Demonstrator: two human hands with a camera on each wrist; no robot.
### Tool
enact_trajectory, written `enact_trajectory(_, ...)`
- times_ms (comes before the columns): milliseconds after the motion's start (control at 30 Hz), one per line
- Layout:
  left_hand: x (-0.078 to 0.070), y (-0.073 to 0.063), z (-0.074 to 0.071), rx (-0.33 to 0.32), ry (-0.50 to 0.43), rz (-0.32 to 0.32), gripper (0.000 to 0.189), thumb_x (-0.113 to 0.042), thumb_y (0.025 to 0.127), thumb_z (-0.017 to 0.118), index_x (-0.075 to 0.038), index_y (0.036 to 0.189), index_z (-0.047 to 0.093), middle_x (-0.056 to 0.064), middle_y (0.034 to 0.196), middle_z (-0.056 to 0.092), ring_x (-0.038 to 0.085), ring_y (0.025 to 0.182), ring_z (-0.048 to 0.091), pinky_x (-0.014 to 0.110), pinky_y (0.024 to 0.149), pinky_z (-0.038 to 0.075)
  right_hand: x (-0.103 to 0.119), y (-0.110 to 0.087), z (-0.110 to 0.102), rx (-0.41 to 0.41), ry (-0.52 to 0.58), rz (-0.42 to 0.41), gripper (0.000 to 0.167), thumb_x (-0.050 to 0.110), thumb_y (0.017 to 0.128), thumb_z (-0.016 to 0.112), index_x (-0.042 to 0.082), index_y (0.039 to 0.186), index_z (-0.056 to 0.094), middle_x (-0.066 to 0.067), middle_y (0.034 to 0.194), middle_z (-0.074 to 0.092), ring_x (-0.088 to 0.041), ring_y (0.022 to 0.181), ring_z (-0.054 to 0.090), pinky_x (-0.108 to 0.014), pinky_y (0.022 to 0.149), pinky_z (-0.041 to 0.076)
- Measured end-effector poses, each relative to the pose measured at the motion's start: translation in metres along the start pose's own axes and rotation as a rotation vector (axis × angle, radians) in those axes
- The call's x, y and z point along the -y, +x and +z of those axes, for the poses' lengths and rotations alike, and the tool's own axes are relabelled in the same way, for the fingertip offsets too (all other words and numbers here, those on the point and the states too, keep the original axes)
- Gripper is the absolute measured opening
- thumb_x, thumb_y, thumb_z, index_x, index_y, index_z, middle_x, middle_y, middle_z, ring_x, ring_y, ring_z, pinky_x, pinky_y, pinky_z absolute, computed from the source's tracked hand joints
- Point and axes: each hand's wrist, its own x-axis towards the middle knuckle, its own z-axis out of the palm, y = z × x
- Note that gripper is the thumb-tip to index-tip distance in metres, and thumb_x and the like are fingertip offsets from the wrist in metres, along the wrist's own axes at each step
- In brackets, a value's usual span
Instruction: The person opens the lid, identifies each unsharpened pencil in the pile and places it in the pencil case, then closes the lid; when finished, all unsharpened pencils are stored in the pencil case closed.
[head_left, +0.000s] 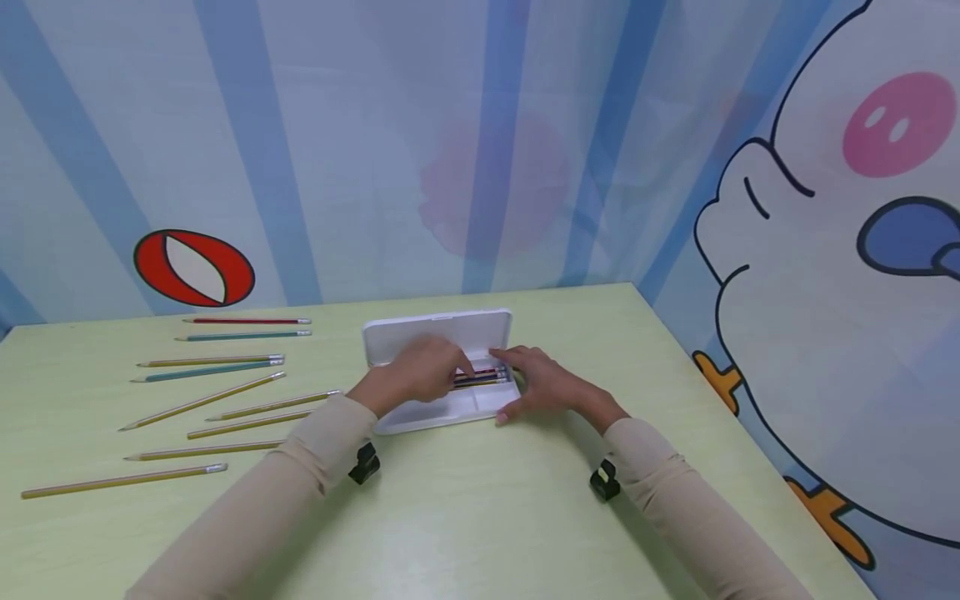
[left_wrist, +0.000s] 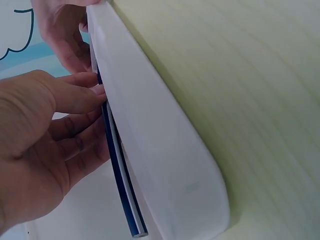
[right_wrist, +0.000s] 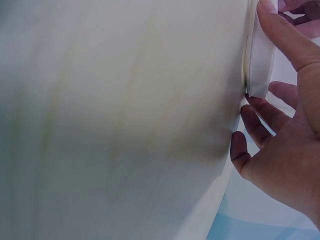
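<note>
A white pencil case (head_left: 420, 412) lies on the table with its lid (head_left: 442, 333) raised at the back. Several pencils (head_left: 480, 379) sit inside, towards its right end. My left hand (head_left: 427, 369) reaches into the case from the left. In the left wrist view its thumb and index finger pinch a dark blue pencil (left_wrist: 120, 170) along the case wall (left_wrist: 165, 140). My right hand (head_left: 543, 383) grips the case's right end, thumb at the front edge and fingers further back. The right wrist view shows that hand (right_wrist: 290, 135) around the end of the case (right_wrist: 262, 65).
Several loose pencils lie spread on the left of the table (head_left: 465, 533), among them a red pencil (head_left: 247, 321), a teal pencil (head_left: 240, 337) and a yellow pencil (head_left: 123, 481). A printed curtain (head_left: 360, 167) stands behind the table and along its right side.
</note>
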Motion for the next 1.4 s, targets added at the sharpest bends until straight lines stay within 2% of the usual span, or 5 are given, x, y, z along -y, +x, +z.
enact_trajectory(600,0.006,0.001,0.008,-0.043,0.012,0.003,0.034,0.007,0.086,0.061,-0.011,0.11,0.078,0.006,0.112,0.076,0.025,0.101,0.07,0.039,0.091,0.054,0.003,-0.003,-0.002,-0.005,0.008,-0.035,0.101,0.037,0.075,0.087,0.008,0.156,0.033,-0.02,0.154,0.042,-0.038,0.138,0.039,-0.053,0.114,0.035)
enact_trajectory(833,0.008,-0.004,0.003,-0.056,-0.009,-0.01,0.039,0.011,0.084,0.06,-0.011,0.11,0.078,0.006,0.104,0.077,0.017,0.081,0.061,0.032,0.076,0.054,-0.001,0.0,-0.001,-0.01,-0.007,-0.036,0.103,0.039,0.074,0.088,0.008,0.156,0.033,-0.02,0.153,0.042,-0.038,0.138,0.04,-0.054,0.114,0.035)
enact_trajectory(1033,0.004,-0.016,-0.011,-0.056,-0.102,-0.011,0.037,0.01,0.085,0.059,-0.009,0.111,0.078,0.006,0.092,0.075,0.015,0.074,0.056,0.028,0.068,0.05,-0.001,0.001,0.0,-0.007,-0.001,-0.016,0.102,0.039,0.075,0.087,0.01,0.156,0.033,-0.019,0.154,0.041,-0.037,0.138,0.039,-0.054,0.114,0.036)
enact_trajectory(1200,0.003,-0.031,-0.021,-0.061,-0.155,0.009,0.035,0.009,0.086,0.058,-0.007,0.111,0.077,-0.001,0.066,0.056,0.012,0.063,0.04,0.024,0.058,0.035,0.001,0.0,0.0,-0.007,0.01,-0.013,0.103,0.037,0.074,0.088,0.009,0.156,0.032,-0.02,0.154,0.041,-0.038,0.139,0.038,-0.054,0.115,0.034)
enact_trajectory(1400,0.008,-0.054,-0.026,-0.083,-0.178,0.042,0.029,0.006,0.088,0.063,-0.005,0.11,0.077,0.001,0.075,0.064,0.011,0.066,0.044,0.024,0.062,0.037,0.002,-0.001,-0.001,-0.01,0.013,-0.023,0.103,0.036,0.074,0.089,0.008,0.156,0.032,-0.02,0.153,0.042,-0.038,0.138,0.039,-0.054,0.115,0.035)
